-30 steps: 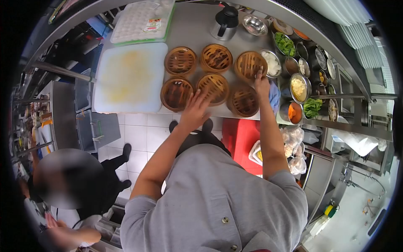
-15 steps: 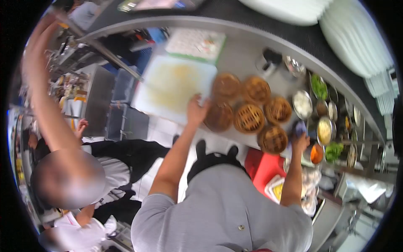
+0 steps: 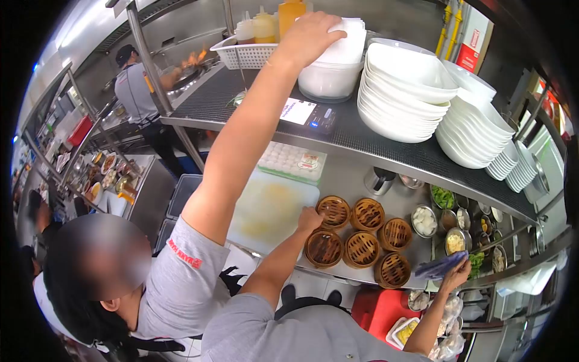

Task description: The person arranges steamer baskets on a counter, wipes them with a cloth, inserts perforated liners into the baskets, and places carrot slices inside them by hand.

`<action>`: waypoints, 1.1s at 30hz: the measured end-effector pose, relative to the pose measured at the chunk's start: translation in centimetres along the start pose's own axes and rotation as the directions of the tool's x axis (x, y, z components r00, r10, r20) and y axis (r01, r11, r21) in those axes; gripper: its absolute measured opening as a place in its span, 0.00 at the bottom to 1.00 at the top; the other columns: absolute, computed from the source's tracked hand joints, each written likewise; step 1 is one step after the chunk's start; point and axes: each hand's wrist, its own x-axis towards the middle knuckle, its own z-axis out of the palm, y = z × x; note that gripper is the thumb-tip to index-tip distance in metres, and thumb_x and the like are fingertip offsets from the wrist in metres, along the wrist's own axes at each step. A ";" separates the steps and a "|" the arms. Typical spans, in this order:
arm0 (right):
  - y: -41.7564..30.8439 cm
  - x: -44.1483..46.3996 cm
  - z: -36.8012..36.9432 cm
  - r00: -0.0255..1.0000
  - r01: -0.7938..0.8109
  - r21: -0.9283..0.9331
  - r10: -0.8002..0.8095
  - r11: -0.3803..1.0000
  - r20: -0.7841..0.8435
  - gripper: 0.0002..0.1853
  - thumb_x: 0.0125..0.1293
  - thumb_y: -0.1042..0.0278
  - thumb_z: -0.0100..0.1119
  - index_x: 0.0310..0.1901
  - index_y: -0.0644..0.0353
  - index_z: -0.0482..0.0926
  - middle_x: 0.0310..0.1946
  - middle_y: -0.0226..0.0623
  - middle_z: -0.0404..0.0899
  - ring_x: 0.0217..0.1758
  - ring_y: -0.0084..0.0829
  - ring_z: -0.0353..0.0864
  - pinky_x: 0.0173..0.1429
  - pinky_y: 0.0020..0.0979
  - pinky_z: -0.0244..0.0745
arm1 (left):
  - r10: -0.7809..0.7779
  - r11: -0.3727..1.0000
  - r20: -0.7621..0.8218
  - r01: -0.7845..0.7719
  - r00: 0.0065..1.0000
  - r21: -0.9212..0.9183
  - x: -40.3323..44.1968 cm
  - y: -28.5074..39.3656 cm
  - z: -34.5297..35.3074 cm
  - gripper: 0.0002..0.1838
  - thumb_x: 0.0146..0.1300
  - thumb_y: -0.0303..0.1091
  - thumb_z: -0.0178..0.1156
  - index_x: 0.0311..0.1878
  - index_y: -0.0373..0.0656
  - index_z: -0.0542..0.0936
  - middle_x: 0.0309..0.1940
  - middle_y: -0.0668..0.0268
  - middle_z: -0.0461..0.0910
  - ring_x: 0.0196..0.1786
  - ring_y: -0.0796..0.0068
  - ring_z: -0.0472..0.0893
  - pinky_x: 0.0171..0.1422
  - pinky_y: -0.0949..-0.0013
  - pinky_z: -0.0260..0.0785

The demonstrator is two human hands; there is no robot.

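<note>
My left hand [image 3: 310, 219] is at the left rim of a round bamboo steamer [image 3: 333, 211], its fingers curled against that edge. Several more slatted bamboo steamers [image 3: 362, 249] stand close together to the right and in front. In my right hand [image 3: 456, 274], at the counter's right side, is a folded purple cloth [image 3: 437, 266], with its free end pointing left towards the steamers. Just beyond the cloth are metal bowls, one with a pale yellow shredded filling [image 3: 455, 242].
A co-worker's arm [image 3: 241, 139] crosses from the left to a white tub [image 3: 329, 78] on the upper shelf. Stacked white bowls [image 3: 404, 96] stand there. Below are a stained cutting board [image 3: 271, 208], an egg tray [image 3: 292, 160] and a red container [image 3: 377, 311].
My left hand has moved from the cutting board's edge to a steamer's rim. My right hand has raised the purple cloth. The co-worker's arm has swung over to the shelf, and the view has tilted up.
</note>
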 end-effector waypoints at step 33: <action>-45.6 -18.0 3.2 0.649 -0.008 0.890 -0.675 0.456 0.352 0.21 0.58 0.80 0.69 0.54 0.63 0.78 0.45 0.42 0.77 0.42 0.37 0.80 0.45 0.34 0.77 | -0.747 -0.425 0.652 0.848 -0.131 -0.316 -23.0 23.6 -22.3 0.30 0.61 0.38 0.71 0.61 0.27 0.75 0.46 0.53 0.86 0.48 0.70 0.85 0.55 0.68 0.77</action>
